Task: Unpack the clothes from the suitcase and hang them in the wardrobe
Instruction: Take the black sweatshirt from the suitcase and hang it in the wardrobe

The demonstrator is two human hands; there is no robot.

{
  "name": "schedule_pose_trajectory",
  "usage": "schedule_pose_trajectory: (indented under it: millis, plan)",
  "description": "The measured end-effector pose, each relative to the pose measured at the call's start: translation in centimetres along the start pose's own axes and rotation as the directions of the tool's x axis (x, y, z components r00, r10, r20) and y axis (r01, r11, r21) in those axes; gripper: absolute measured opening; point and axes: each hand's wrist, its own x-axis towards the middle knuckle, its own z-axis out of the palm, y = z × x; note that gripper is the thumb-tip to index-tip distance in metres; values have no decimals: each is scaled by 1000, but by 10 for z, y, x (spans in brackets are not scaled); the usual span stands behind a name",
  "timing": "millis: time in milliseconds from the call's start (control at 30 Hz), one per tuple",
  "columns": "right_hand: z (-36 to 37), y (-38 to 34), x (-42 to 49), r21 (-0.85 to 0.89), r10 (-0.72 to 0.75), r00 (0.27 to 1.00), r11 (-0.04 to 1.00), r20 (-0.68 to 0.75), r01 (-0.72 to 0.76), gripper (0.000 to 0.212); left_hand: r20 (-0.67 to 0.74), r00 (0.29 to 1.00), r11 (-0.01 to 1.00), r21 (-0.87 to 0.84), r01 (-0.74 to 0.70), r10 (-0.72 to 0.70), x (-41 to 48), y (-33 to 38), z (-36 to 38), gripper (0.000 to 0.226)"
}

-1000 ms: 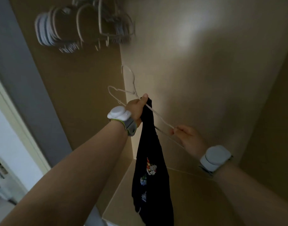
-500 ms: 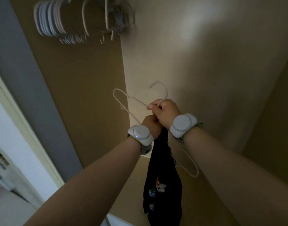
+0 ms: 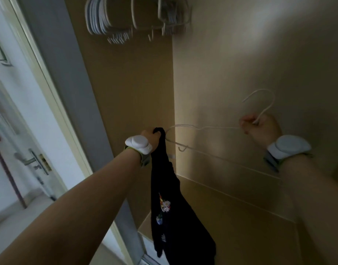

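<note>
In the head view, the left hand is seen closed around the bunched top of a dark garment, which hangs straight down from the fist toward six o'clock. The cloth is gathered at one point, probably so that it can be fed onto the white wire hanger beside it. The left end of that hanger lies just at the left fist, touching or nearly touching the cloth; which cannot be told.

At three o'clock the right hand is clenched on the hanger at the base of its hook, with the hook curving upward above the fingers. The hanger is held stretched between the two hands, roughly level, which would keep it steady while a shoulder of the garment is threaded over it.

At twelve o'clock a row of spare hangers is seen on the rail inside the wardrobe. At nine o'clock a door with a metal handle stands outside the wardrobe.

A small coloured motif is visible on the garment, but no letters can be read. White bands are worn on both wrists; no brand can be made out. The suitcase is not in view.
</note>
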Motion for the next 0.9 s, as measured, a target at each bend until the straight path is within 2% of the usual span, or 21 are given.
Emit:
schedule_pose_trajectory:
  millis: [100,133,200,433,567,667,800,900]
  plan:
    - [2,3,1,22,-11,1000,1000,-9,11,11,-12,996,986,142,-89,91,-1,10,-9,28]
    - [3,3,2,34,-18,1000,999,-13,19,11,10,991,977,162,-136,136,-2,13,-12,23]
    - [8,2,1,40,-46,999,998,-9,46,9,57,975,949,226,-222,214,-3,20,-15,28]
    - [44,-14,-10,57,-75,997,996,26,73,10,57,886,816,365,-448,460,-8,36,-21,28]
    - [70,-33,-20,45,-85,992,996,98,81,15,56,855,761,428,-487,516,-15,40,-13,26]
    - [71,-46,-15,28,-101,991,995,92,99,15,41,844,729,481,-486,535,-12,36,-22,27]
    - [47,-51,4,47,-130,991,991,32,129,11,-69,875,774,504,-384,479,0,20,-50,28]
    - [44,-51,2,42,-162,985,986,57,160,8,-102,880,803,469,-368,463,-3,15,-56,25]
